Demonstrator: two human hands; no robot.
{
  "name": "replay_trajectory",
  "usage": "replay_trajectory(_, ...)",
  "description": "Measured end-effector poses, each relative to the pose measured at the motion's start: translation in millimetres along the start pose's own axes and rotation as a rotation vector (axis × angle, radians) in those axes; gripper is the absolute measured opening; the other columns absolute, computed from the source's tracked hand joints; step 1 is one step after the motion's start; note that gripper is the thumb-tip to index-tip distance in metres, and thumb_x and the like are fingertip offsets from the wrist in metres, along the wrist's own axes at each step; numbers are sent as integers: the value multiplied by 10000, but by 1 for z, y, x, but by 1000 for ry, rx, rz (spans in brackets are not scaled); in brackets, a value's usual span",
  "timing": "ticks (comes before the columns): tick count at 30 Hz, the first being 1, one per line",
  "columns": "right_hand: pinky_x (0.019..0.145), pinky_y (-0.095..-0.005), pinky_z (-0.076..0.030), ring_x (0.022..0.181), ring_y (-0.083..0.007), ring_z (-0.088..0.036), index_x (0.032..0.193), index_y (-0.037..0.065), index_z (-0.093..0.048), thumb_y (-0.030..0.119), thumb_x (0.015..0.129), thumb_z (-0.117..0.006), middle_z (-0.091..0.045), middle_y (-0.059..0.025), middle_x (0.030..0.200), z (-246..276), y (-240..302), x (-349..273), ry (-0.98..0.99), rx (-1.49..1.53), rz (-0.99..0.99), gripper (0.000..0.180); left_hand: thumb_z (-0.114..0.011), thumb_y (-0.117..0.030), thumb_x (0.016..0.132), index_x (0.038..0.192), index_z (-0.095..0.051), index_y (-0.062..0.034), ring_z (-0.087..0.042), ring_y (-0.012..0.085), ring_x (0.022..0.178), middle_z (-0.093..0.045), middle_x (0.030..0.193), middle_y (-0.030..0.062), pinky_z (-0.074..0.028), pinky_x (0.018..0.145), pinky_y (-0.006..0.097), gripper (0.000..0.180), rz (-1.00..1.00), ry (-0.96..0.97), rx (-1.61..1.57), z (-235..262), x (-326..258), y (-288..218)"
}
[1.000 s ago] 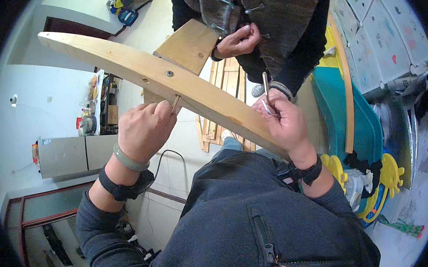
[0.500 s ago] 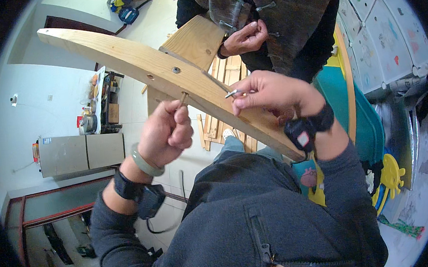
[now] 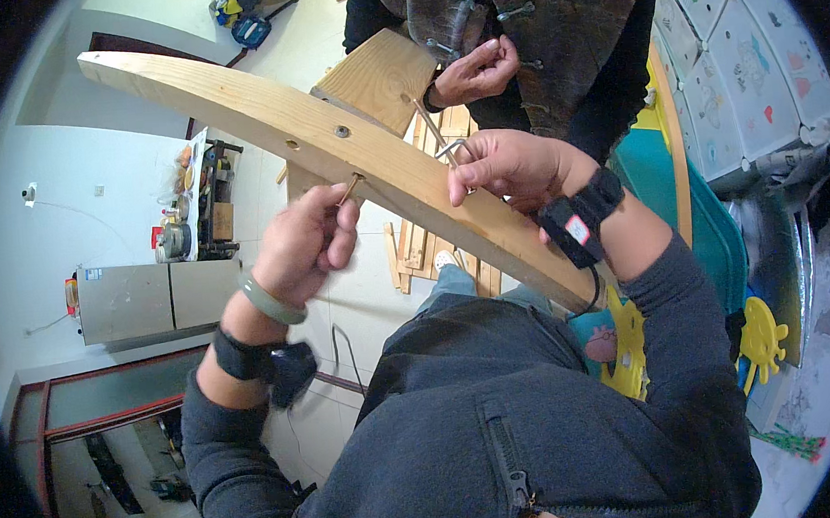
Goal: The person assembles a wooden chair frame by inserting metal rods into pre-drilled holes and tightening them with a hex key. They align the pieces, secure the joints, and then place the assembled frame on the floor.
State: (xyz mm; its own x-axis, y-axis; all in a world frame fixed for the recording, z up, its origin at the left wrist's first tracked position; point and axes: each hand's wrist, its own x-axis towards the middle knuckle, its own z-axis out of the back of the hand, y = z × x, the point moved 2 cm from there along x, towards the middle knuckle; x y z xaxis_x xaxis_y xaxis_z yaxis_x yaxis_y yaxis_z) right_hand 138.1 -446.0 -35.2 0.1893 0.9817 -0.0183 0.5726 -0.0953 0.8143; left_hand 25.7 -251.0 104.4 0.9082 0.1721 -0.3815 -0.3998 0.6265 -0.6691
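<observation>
A long pale wooden beam (image 3: 230,97) slants across in front of me, with several holes in its faces; a metal fastener (image 3: 342,131) sits in one. My left hand (image 3: 303,238) pinches a brass-coloured screw (image 3: 349,188) between thumb and fingertips, one end at a hole in the beam's near face. My right hand (image 3: 515,170) is closed on a thin bent metal hex key (image 3: 432,123), its long arm pointing up and away over the beam. The right fingers are close against the beam, and I cannot tell whether they touch it.
Across from me stands another person in a dark apron (image 3: 574,55), one hand (image 3: 474,74) beside a broad wooden board (image 3: 378,79) at the beam. Wooden slats (image 3: 415,259) lie on the floor below. A teal plastic piece (image 3: 661,194) stands right, before white drawers (image 3: 711,94).
My left hand has drawn slightly down and left, with the screw now more exposed. My right hand has turned the hex key, so its long arm stands steeper.
</observation>
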Motion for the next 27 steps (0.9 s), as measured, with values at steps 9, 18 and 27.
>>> replay_trajectory(9,518,-169,-329,577,-24,-438,882,76,-703,309,862,-685,-605,43,745,-8,-3,-5,-70,17,80,235,-708,-293,843,841,-585,-108,-571,163,524,-554,594,30,-449,482,273,221,-763,-526,1007,-7,-20,-4)
replay_trajectory(18,517,-189,-360,589,-44,-493,882,76,-695,310,886,-653,-633,16,785,-29,26,-9,-100,49,119,237,-394,-375,1007,749,-565,-58,-541,105,487,-569,584,43,-403,447,224,442,-47,-41,-226,15,4,-14)
replay_trajectory(27,573,-232,-460,642,-102,-585,887,76,-695,315,889,-648,-649,-13,791,-39,40,-11,-160,86,57,243,-671,-234,863,724,-515,-109,-580,203,533,-588,616,39,-449,487,306,243,-874,-589,1136,18,-5,-35)
